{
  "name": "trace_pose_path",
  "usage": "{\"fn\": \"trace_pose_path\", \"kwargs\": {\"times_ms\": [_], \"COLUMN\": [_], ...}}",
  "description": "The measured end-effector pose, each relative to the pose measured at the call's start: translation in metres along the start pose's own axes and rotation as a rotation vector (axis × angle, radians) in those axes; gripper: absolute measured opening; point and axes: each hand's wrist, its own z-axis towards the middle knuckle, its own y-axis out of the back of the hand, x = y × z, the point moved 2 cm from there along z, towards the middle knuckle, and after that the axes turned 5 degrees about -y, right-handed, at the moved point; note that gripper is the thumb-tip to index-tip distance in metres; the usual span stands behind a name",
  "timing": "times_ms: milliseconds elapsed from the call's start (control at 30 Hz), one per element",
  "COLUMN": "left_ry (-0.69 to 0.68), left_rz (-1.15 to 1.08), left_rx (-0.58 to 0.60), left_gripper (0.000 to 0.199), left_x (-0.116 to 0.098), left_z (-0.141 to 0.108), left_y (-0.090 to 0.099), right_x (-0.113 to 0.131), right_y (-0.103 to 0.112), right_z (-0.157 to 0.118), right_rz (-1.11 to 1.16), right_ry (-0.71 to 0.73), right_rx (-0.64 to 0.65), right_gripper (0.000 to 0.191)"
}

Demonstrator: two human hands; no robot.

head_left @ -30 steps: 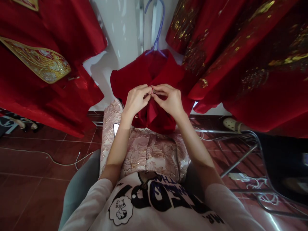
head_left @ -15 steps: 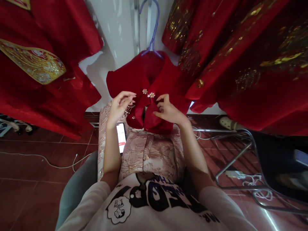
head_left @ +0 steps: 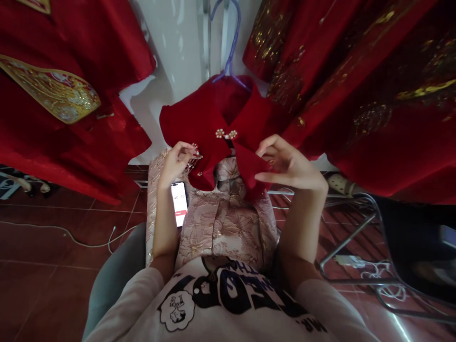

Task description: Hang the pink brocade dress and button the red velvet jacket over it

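Red jacket (head_left: 194, 118), on a purple hanger (head_left: 230, 61): its hem overlaps the far edge of the pink brocade cloth (head_left: 235, 228). At its left edge, our left hand (head_left: 174, 164) curls inward by a beaded tassel (head_left: 192, 162); we cannot tell whether that grip pinches it. Our forearm hides part of the phone (head_left: 181, 204). The hanger's arms are hidden inside, its hook cut off above. Rightward, our right hand (head_left: 290, 166) bends at the wrist, blurred, grip spread over the front flap (head_left: 247, 166).
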Motion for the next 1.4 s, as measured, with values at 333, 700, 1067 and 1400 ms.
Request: {"fn": "trace_pose_path", "kwargs": {"times_ms": [333,700,1067,1400], "left_ry": [0.004,0.012,-0.019,0.100], "left_rz": [-0.008,-0.013,0.102,0.028], "left_rx": [0.041,-0.072,-0.161,-0.127], "left_gripper": [0.028,0.018,0.014,0.014], "left_x": [0.004,0.002,-0.001,0.007], "left_z": [0.001,0.002,0.001,0.002], "left_y": [-0.004,-0.008,-0.010,-0.009], "right_x": [-0.037,-0.069,-0.079,-0.072], "right_y": [-0.065,-0.100,-0.110,-0.103], "right_z": [0.051,0.104,0.107,0.099], "right_rz": [0.079,-0.231,-0.310,-0.192], "right_ry": [-0.073,-0.011,0.048,0.016], "right_rx": [0.030,-0.370,-0.377,-0.315], "right_gripper": [0.040,0.019,0.009,0.003]}}
